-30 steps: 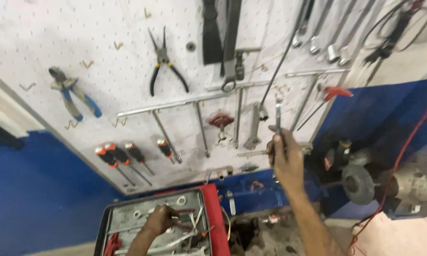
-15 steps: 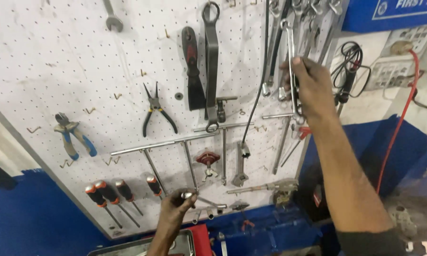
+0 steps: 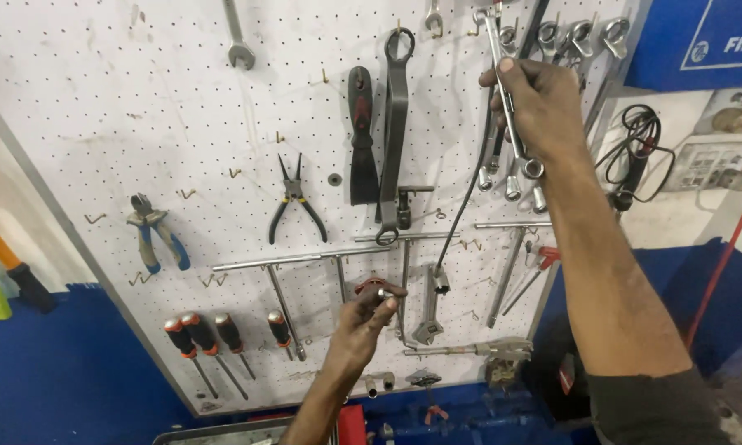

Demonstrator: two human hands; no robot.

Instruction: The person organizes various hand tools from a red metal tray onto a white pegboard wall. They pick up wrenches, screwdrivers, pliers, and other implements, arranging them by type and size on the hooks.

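Right hand [image 3: 540,103]: raised to about 1 o'clock on the pegboard [image 3: 140,124], fingers wrapped round a long chrome spanner [image 3: 507,91], its top end held up at a hook among the other hung spanners [image 3: 573,37]. A second ago it was seen lower, near the board's middle, so the spanner looks like it's being hung back up.

Left hand [image 3: 367,317]: at 6 o'clock, fingertips pinched on a small shiny socket-like bit [image 3: 385,292]. Earlier it was down in the red toolbox [image 3: 353,424], so the bit was probably fetched from there.

Neighbours: black ring spanner [image 3: 394,132] and scraper [image 3: 361,136] at 12, black pliers [image 3: 295,202] near centre, blue-handled pliers [image 3: 152,235] at 9, red-and-black screwdrivers [image 3: 214,338] at 7.

Spanner status: gripped, not yet let go.
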